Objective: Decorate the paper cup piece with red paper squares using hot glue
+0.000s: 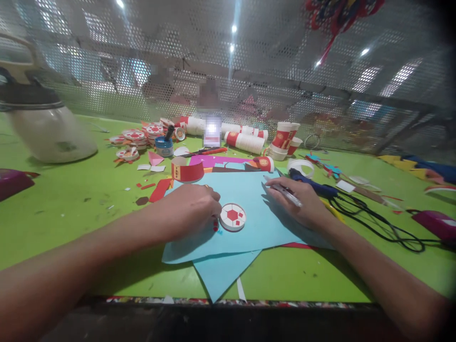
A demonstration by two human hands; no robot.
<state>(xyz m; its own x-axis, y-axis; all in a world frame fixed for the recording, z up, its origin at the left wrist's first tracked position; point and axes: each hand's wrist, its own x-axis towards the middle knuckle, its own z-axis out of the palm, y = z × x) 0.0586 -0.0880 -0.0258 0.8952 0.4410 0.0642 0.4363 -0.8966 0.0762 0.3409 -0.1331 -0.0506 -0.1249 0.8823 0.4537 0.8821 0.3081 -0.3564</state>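
A white disc (232,217) with a red hexagon and small red pieces lies on light blue paper (245,185). Just left of the disc, my left hand (199,206) is closed with fingertips pressed together; whatever they hold is hidden. Small red pieces (215,225) lie under its fingertips. On the right of the paper, my right hand (297,197) is closed around a clear pen (288,194), its tip pointing up and left. A red band ring (187,170) stands at the paper's back left edge.
A blue glue gun (315,185) with a black cable lies right of my right hand. Paper cups (245,142), a blue jar (164,146) and decorated discs (134,137) stand farther back. A large kettle (50,128) is at left on the green table (89,199).
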